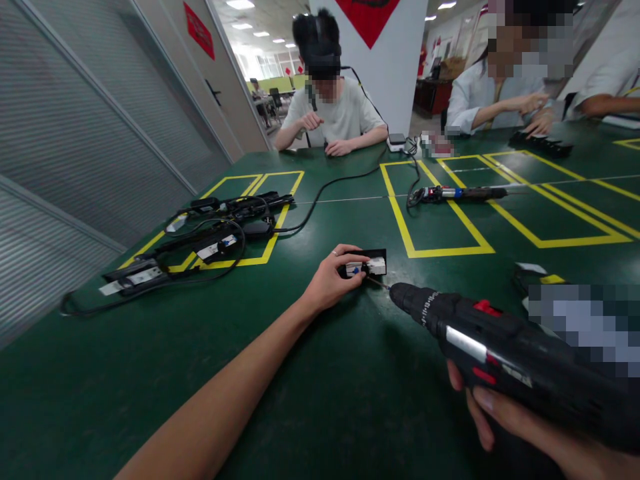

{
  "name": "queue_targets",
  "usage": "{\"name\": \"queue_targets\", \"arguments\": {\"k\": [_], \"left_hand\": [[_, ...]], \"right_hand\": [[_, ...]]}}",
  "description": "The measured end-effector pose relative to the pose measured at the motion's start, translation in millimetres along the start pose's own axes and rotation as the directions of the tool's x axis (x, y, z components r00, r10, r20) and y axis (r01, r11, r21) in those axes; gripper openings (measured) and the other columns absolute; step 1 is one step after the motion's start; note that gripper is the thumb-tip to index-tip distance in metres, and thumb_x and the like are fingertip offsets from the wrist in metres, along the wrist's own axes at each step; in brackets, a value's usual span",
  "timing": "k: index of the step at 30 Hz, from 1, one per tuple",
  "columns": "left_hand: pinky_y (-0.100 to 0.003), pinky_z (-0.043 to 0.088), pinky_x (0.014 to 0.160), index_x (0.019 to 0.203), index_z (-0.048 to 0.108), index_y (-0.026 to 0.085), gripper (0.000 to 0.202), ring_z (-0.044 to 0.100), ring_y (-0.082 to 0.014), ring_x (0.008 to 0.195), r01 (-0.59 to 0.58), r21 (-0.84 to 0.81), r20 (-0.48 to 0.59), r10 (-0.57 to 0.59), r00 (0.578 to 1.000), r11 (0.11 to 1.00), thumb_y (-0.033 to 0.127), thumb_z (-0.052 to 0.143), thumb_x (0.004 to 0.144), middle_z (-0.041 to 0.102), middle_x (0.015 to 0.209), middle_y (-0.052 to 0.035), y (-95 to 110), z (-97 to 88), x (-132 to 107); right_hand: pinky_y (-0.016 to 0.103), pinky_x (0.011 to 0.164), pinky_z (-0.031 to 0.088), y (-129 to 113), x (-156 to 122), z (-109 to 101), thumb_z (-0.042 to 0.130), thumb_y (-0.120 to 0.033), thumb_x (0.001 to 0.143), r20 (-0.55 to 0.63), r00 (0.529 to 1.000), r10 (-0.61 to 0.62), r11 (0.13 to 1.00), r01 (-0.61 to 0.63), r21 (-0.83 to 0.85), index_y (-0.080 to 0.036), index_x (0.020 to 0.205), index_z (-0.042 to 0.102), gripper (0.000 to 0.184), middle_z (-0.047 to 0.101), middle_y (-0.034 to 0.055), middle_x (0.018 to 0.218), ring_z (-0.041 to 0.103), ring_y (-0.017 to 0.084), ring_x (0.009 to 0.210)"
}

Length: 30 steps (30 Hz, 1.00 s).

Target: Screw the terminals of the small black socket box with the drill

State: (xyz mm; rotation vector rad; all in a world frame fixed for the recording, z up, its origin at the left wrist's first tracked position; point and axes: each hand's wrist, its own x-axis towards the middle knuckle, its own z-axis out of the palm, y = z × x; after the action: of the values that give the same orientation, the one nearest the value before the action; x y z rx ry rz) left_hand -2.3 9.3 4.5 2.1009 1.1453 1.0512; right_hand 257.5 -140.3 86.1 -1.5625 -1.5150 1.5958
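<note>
My left hand (334, 279) is closed around a small black part with white blocks inside (376, 266), steadying it on the green table (240, 373). A bit of blue shows between the fingers. In my right hand (505, 407) is a black cordless drill (480, 333) with red switches. Its thin bit (377, 283) points left and reaches the near side of the part, close to my left fingertips. Whether the bit touches a screw is too small to tell. The drill body hides most of my right hand's grip.
Black strips and cables (225, 233) lie at the left. A slim black tool with a blue band (453, 193) rests within yellow tape outlines (450, 253). Across the table sits a person with a headset (340, 107); another person (500, 100) works at the far right.
</note>
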Motion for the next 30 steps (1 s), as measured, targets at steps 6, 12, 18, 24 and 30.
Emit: {"name": "queue_targets", "arguments": {"k": [6, 12, 18, 24, 30], "left_hand": [[-0.042, 0.043, 0.101, 0.104, 0.068, 0.02, 0.027, 0.054, -0.0206, 0.112, -0.012, 0.012, 0.012, 0.012, 1.0, 1.0, 0.018, 0.06, 0.078, 0.055, 0.119, -0.0087, -0.3, -0.3, 0.0], [-0.042, 0.043, 0.101, 0.104, 0.068, 0.02, 0.027, 0.054, -0.0209, 0.112, -0.01, 0.005, 0.008, 0.01, 1.0, 1.0, 0.018, 0.06, 0.078, 0.055, 0.119, -0.0088, -0.5, -0.3, 0.2], [-0.04, 0.042, 0.102, 0.104, 0.067, 0.02, 0.026, 0.053, -0.0201, 0.113, -0.01, 0.011, 0.014, 0.01, 1.0, 1.0, 0.018, 0.06, 0.079, 0.054, 0.12, -0.0088, -0.2, -1.3, 0.1], [-0.04, 0.041, 0.102, 0.102, 0.067, 0.02, 0.025, 0.053, -0.0199, 0.113, -0.016, 0.028, 0.012, 0.016, 1.0, 0.999, 0.016, 0.06, 0.078, 0.054, 0.118, -0.0082, 0.9, -0.9, -1.3], [-0.041, 0.04, 0.103, 0.103, 0.066, 0.021, 0.025, 0.052, -0.0201, 0.114, -0.025, 0.042, 0.01, 0.024, 1.0, 0.999, 0.015, 0.058, 0.079, 0.053, 0.119, -0.0081, 4.5, -2.4, -2.1]], "right_hand": [[0.033, 0.06, 0.047, 1.1, -0.2, -0.6, 0.049, -0.038, 0.088, -0.006, 1.0, 0.012, 1.0, -0.012, 0.023, -0.026, 0.073, 0.059, 0.021, 0.065, 0.0023, 0.056, 0.062, 0.02, 0.055], [0.035, 0.065, 0.048, -3.0, -3.5, 0.2, 0.051, -0.039, 0.087, -0.017, 1.0, 0.014, 1.0, -0.013, 0.024, -0.026, 0.078, 0.064, 0.02, 0.066, 0.0016, 0.058, 0.063, 0.02, 0.057], [0.037, 0.064, 0.046, 12.2, -1.2, -1.2, 0.052, -0.047, 0.084, -0.011, 1.0, -0.002, 1.0, 0.002, -0.028, -0.024, 0.084, 0.062, 0.025, 0.068, 0.0022, 0.056, 0.064, 0.021, 0.055], [0.035, 0.068, 0.048, 27.8, 0.5, -1.4, 0.052, -0.044, 0.085, 0.002, 1.0, -0.002, 0.999, 0.002, -0.044, -0.025, 0.091, 0.058, 0.021, 0.068, 0.0, 0.057, 0.065, 0.02, 0.058], [0.028, 0.048, 0.05, 31.1, -2.9, 5.4, 0.055, -0.041, 0.079, -0.168, 0.981, -0.096, 0.976, 0.06, -0.208, -0.026, 0.081, 0.064, 0.017, 0.062, -0.0022, 0.048, 0.059, 0.016, 0.044]]}}
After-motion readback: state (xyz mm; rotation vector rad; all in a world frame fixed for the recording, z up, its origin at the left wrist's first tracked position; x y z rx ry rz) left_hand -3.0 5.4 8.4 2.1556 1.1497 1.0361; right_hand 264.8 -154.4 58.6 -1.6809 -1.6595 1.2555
